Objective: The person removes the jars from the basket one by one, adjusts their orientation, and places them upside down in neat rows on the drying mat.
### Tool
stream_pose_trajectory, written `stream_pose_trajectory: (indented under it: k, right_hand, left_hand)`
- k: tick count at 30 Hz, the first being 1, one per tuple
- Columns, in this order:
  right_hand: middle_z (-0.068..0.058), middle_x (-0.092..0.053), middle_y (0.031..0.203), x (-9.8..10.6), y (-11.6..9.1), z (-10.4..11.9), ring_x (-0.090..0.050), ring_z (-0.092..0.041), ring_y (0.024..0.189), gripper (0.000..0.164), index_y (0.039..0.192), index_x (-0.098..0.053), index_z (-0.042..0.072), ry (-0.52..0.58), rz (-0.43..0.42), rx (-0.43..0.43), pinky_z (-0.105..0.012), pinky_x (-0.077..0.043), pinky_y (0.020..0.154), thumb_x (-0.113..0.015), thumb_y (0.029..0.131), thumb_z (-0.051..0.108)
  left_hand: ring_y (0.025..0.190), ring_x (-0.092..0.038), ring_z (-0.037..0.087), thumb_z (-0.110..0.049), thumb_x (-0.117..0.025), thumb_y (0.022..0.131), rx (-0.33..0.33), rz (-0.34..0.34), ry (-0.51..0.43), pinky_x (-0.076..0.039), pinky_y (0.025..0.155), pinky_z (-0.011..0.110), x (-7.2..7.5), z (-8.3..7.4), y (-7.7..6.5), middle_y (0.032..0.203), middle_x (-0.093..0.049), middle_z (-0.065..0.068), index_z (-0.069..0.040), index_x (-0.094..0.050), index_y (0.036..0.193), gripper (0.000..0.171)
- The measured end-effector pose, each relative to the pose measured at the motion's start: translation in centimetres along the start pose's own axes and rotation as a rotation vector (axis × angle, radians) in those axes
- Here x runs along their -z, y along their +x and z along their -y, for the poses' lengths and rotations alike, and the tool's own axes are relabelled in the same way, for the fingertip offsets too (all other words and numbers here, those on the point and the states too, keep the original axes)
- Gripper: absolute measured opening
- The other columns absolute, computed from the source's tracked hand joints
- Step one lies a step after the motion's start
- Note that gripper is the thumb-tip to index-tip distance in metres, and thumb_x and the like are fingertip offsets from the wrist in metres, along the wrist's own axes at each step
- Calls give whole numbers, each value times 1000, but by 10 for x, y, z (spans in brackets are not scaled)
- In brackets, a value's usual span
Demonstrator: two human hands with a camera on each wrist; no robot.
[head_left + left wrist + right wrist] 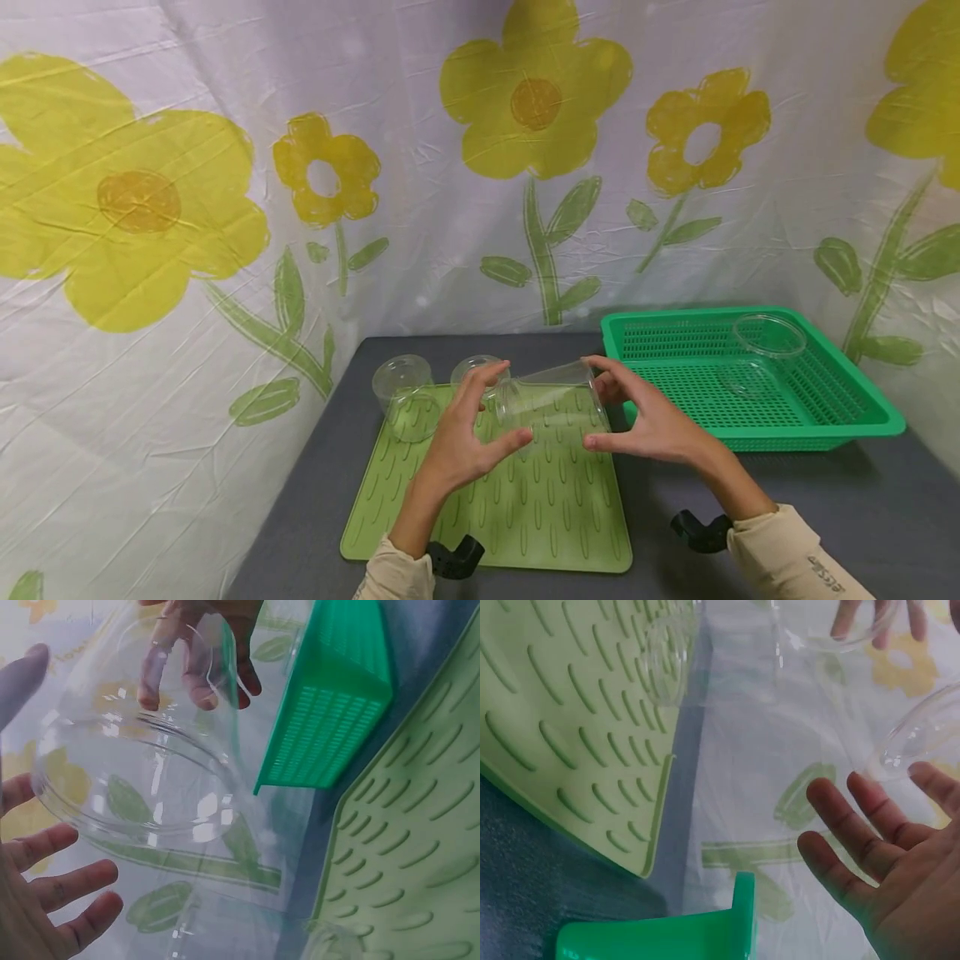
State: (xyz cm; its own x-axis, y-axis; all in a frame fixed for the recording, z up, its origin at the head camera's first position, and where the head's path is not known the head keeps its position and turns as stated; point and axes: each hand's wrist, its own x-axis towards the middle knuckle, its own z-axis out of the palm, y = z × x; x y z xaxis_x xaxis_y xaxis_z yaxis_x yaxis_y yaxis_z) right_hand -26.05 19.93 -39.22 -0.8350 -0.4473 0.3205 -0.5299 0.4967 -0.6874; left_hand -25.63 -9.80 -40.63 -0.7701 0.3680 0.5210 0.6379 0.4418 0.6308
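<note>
A clear plastic cup [551,400] lies sideways in the air above the green ridged mat [532,517], held between both hands. My left hand [465,446] spans the cup's left end, thumb below and fingers above. At the other end, my right hand [656,421] holds it with thumb and fingers spread around the edge. In the left wrist view the cup's round rim [135,832] faces the fingers. Two more clear cups stand toward the mat's back left: one [405,375] in full sight, the other [476,364] partly hidden by my left hand.
A green perforated basket [885,417] stands on the dark table [292,517] at the right, with a clear cup [768,337] inside. Behind the table hangs a white cloth [420,275] printed with yellow flowers. Black straps [457,558] sit at both wrists.
</note>
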Motion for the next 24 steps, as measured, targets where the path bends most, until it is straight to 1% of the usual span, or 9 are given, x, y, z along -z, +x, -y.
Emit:
stream_pose_trajectory:
  k: [2,4,6,9,13,16,20,24]
  right_hand:
    - [-4,-59,120,0,0,2,-60,-17,107,98,159,-33,19,-39,2,8,-53,-52,93,-88,79,36]
    - [-3,-59,122,0,1,4,-59,-15,107,100,159,-34,19,-76,6,12,-49,-53,92,-89,78,40]
    - [-2,-58,123,-1,2,7,-58,-14,106,101,158,-34,20,-105,12,10,-46,-53,91,-90,76,43]
    - [-1,-58,123,-1,2,11,-57,-14,105,102,157,-35,20,-141,22,7,-44,-52,89,-90,75,47]
    - [-1,-57,118,-1,3,17,-56,-16,100,104,156,-38,19,-188,35,1,-41,-50,83,-89,73,54]
    - [0,-56,114,0,4,22,-54,-16,95,105,156,-39,23,-231,50,-10,-36,-47,78,-87,71,60]
    - [-2,-56,115,0,4,27,-56,-18,97,106,157,-38,25,-269,64,-13,-34,-46,75,-86,71,63]
    - [-2,-56,116,0,4,30,-57,-17,99,106,157,-37,26,-301,65,-3,-33,-47,73,-84,71,65]
  left_hand:
    - [143,-47,26,-59,-75,85,-31,-6,51,-50,101,55,1,-2,2,156,-43,-5,-37,-38,155,82]
    - [142,-48,25,-57,-80,82,-71,-13,102,-49,104,55,1,-4,4,154,-47,-3,-34,-42,153,83]
    - [139,-52,24,-53,-85,78,-113,-20,158,-50,105,53,1,-6,6,149,-52,-1,-30,-47,151,85]
    - [132,-57,23,-54,-88,73,-155,-11,238,-52,102,50,-1,-8,7,143,-58,0,-27,-49,149,90]
    - [126,-61,20,-61,-88,69,-173,35,322,-53,99,48,-5,-8,8,139,-61,-2,-28,-48,150,96]
    - [126,-61,20,-63,-88,67,-176,62,354,-53,100,49,-8,-9,8,140,-62,-1,-29,-47,151,99]
    - [128,-62,23,-63,-89,67,-179,75,369,-52,102,53,-9,-10,6,142,-63,1,-28,-45,153,103]
    - [128,-63,23,-62,-89,67,-176,81,366,-52,101,53,-10,-10,5,142,-64,1,-29,-44,155,104]
